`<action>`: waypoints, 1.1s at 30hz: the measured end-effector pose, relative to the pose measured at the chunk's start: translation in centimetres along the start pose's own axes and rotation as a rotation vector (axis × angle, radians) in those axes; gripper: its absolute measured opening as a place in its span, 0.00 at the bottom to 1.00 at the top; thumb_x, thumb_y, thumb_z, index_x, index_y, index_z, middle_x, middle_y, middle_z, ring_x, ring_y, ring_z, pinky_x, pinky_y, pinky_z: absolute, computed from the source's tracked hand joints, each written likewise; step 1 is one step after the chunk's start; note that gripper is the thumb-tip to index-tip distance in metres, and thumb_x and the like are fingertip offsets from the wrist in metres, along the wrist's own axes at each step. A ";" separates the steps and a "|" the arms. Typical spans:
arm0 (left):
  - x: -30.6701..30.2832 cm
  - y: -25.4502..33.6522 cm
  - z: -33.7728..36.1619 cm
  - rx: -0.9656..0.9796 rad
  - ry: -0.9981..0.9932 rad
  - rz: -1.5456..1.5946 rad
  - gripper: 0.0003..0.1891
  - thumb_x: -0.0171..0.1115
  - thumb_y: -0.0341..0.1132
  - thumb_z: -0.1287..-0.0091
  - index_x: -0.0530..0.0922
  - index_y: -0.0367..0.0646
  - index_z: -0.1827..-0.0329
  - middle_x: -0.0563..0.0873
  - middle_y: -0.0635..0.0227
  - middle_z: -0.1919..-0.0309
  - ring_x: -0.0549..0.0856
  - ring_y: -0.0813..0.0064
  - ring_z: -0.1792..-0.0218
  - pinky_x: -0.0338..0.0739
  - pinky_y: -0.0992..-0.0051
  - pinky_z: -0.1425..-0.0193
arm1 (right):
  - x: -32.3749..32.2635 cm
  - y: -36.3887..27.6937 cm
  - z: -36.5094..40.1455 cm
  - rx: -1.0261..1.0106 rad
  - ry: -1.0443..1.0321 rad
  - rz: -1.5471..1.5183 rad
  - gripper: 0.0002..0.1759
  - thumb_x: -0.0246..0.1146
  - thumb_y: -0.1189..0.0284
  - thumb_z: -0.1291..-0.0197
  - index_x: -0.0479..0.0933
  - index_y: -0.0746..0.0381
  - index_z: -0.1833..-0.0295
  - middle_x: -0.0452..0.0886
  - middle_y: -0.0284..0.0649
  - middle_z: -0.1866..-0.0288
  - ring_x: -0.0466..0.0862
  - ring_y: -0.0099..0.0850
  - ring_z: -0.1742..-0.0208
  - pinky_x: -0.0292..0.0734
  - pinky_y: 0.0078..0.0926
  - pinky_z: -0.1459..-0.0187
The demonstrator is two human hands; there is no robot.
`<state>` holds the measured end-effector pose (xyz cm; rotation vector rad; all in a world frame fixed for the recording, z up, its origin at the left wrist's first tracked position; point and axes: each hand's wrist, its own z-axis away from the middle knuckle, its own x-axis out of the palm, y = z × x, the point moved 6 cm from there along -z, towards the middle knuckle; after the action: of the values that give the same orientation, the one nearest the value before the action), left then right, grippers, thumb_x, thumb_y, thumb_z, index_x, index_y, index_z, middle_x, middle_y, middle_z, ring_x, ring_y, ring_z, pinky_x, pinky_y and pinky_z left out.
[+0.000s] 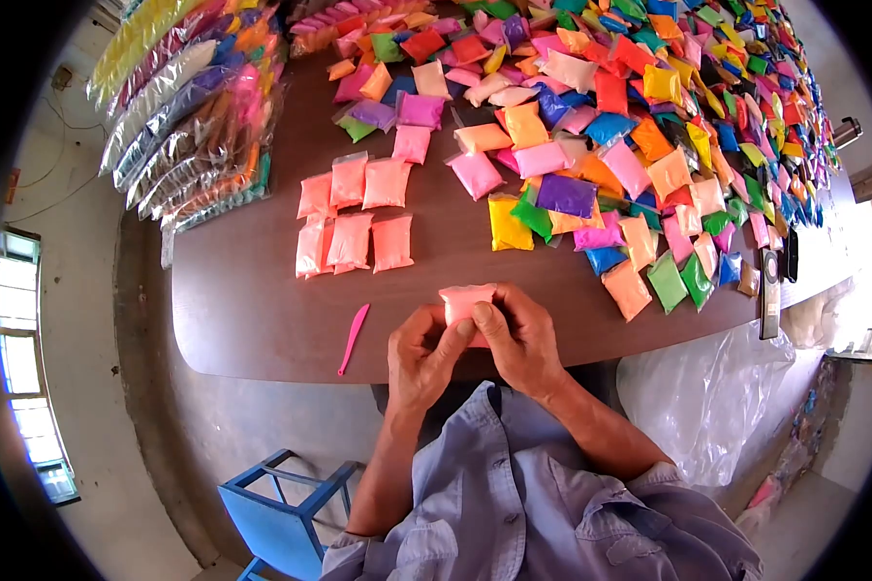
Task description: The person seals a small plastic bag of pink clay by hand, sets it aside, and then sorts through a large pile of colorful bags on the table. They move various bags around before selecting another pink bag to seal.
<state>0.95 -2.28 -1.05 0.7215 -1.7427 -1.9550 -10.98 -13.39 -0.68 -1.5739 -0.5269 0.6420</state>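
Note:
A small salmon-pink packet (pixel 467 301) is held between both hands above the table's front edge. My left hand (pixel 423 354) grips its left side, fingers curled and thumb on its face. On the right side my right hand (pixel 519 339) pinches the same packet, with its thumb pressed on the front. Several similar salmon packets (pixel 350 241) lie in two rows on the brown table (pixel 262 329), beyond and left of my hands. A pink plastic knife (pixel 354 339) rests on the table to the left of my left hand.
A large heap of coloured packets (pixel 567 194) covers the table's back and right. Stacked clear bags of packets (pixel 199 107) stand at the back left. A dark, long object (pixel 769 295) lies at the right edge. Below are a blue stool (pixel 276 528) and clear plastic sheeting (pixel 707 407).

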 end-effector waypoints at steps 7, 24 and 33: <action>-0.2 0.3 -0.2 -0.043 0.073 0.142 0.11 0.71 0.37 0.19 0.86 0.37 0.54 0.82 0.81 0.69 0.75 0.91 0.66 0.67 0.85 0.63 | 0.1 -1.3 0.0 -0.132 0.015 -0.017 0.13 0.68 0.67 0.21 0.84 0.66 0.44 0.88 0.47 0.59 0.88 0.33 0.61 0.83 0.32 0.57; -0.3 0.0 -0.1 0.017 0.057 0.110 0.09 0.69 0.34 0.19 0.86 0.36 0.56 0.83 0.80 0.71 0.75 0.91 0.70 0.68 0.83 0.67 | 0.0 -1.1 0.3 -0.131 0.097 0.021 0.09 0.69 0.70 0.23 0.85 0.66 0.49 0.88 0.46 0.60 0.88 0.33 0.62 0.82 0.31 0.58; 0.8 0.8 0.2 -0.005 0.013 0.212 0.10 0.71 0.34 0.21 0.85 0.35 0.56 0.84 0.78 0.70 0.77 0.89 0.68 0.70 0.81 0.67 | -0.2 -0.3 0.5 -0.064 0.112 -0.007 0.09 0.68 0.70 0.22 0.86 0.66 0.49 0.88 0.44 0.60 0.87 0.29 0.61 0.82 0.30 0.58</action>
<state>0.17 -2.72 -0.36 0.5225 -1.7299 -1.8074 -11.46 -13.11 -0.34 -1.6574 -0.4733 0.5332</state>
